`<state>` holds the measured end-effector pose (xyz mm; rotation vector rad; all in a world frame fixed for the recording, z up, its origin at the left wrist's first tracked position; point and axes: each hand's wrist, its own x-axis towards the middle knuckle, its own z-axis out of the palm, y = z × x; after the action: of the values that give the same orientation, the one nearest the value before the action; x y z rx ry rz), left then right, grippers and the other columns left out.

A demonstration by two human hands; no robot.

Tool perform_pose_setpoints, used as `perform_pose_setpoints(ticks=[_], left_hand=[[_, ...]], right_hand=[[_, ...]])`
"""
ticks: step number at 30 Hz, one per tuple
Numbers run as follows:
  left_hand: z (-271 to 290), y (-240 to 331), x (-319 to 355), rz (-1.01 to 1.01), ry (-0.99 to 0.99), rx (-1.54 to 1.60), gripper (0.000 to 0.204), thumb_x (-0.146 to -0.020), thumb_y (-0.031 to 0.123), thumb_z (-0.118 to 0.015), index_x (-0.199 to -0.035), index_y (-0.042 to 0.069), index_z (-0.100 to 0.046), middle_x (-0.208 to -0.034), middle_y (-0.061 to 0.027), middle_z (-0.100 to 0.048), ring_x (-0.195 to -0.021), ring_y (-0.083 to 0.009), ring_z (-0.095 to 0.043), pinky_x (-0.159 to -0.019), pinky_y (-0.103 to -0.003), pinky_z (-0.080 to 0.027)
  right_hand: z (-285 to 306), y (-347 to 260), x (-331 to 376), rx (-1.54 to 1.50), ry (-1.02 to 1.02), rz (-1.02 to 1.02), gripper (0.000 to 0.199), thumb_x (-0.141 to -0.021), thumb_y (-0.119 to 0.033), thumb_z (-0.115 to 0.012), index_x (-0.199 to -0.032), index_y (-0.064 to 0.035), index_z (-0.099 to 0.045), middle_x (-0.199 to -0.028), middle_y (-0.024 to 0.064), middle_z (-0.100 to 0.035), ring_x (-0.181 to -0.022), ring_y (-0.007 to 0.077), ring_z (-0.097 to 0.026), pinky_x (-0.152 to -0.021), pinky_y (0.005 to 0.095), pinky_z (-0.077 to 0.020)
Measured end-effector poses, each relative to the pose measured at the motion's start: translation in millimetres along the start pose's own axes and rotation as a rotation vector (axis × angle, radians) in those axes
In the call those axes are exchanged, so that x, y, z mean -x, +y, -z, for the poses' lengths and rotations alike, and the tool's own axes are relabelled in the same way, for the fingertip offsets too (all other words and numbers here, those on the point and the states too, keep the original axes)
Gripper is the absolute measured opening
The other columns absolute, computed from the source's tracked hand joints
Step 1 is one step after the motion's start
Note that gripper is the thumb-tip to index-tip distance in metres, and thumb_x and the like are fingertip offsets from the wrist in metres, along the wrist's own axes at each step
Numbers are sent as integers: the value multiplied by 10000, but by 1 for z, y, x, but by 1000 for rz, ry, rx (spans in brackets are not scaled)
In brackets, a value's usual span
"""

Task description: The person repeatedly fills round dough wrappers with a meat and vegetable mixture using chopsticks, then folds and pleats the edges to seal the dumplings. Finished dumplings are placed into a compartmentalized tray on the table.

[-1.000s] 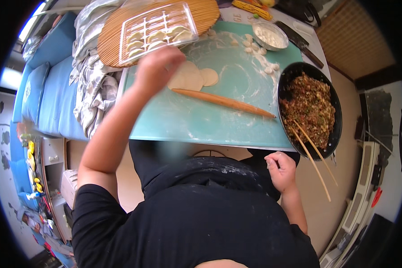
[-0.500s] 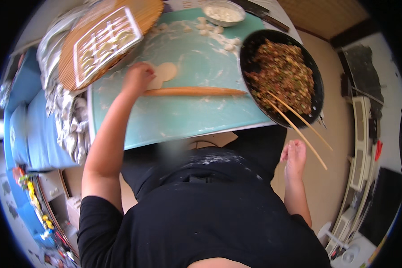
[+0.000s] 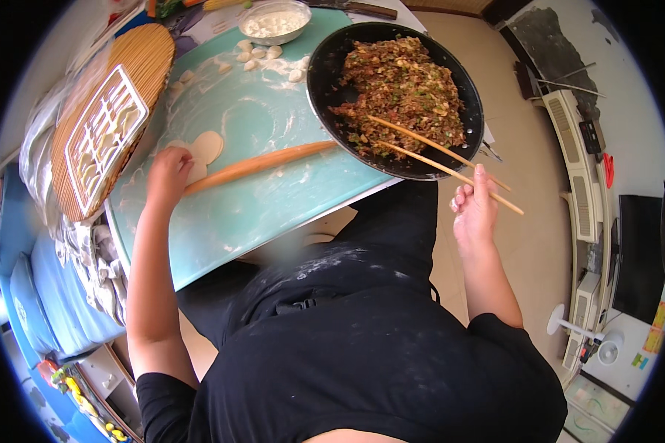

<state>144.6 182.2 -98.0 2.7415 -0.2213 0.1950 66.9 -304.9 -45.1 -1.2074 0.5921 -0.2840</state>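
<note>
On the flour-dusted teal mat (image 3: 273, 214), my left hand (image 3: 171, 173) has its bent fingers closed at the edge of a flat dough wrapper (image 3: 196, 171). A second round wrapper (image 3: 210, 146) lies against it, farther off. The wooden rolling pin (image 3: 262, 164) slants beside them toward the pan. My right hand (image 3: 477, 205) is beyond the pan's near right rim, its thumb and curled fingers closing on the upper ends of two wooden chopsticks (image 3: 436, 156). Their tips rest in chopped filling (image 3: 414, 92) inside a black pan (image 3: 331, 63).
Left of the mat, a round slatted board (image 3: 144, 55) carries a white tray (image 3: 111, 81) of folded dumplings. A bowl of flour (image 3: 275, 22) and several small dough pieces (image 3: 258, 53) are at the back. A knife (image 3: 369, 9) lies behind the pan.
My right hand has risen from below the chopsticks to their upper ends. The view has turned, shifting table and pan leftward in the picture. My left hand stays at the wrappers.
</note>
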Motion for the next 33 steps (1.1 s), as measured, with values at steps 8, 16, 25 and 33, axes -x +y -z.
perform_pose_setpoints(ticks=[8, 16, 25, 33], left_hand=[[26, 28, 24, 43, 182, 416, 112, -836, 72, -540, -933, 36, -584, -909, -103, -571, -920, -243, -550, -796, -314, -438], [25, 81, 54, 539, 239, 1963, 270, -939, 152, -418, -1157, 10, -491, -1145, -121, -566, -1080, -210, -539, -911, -352, -457], [6, 124, 84, 616, 56, 2598, 341, -924, 225, -448, -1207, 34, -455, -1221, -143, -513, -1177, -281, -456, -940, -468, -423], [8, 146, 96, 698, -8, 2496, 424, -918, 275, -447, -1253, 20, -400, -1259, -153, -473, -1209, -310, -410, -930, -493, -419]], right_hand=[[10, -10, -15, -124, 134, -202, 321, -806, -403, -636, -867, -152, -446, -649, -27, -426, -538, 97, -427, -463, 238, -333], [12, -14, -53, -4, 249, -111, 341, -752, -422, -689, -842, -162, -487, -712, -35, -416, -606, 87, -415, -516, 238, -324], [-4, -15, -87, 38, 195, -492, 457, -743, -619, -577, -741, -177, -461, -602, -48, -423, -533, 106, -392, -516, 253, -294], [8, -6, -95, 211, 112, -434, 285, -852, -430, -381, -773, -179, -489, -612, -25, -447, -555, 127, -426, -525, 303, -316]])
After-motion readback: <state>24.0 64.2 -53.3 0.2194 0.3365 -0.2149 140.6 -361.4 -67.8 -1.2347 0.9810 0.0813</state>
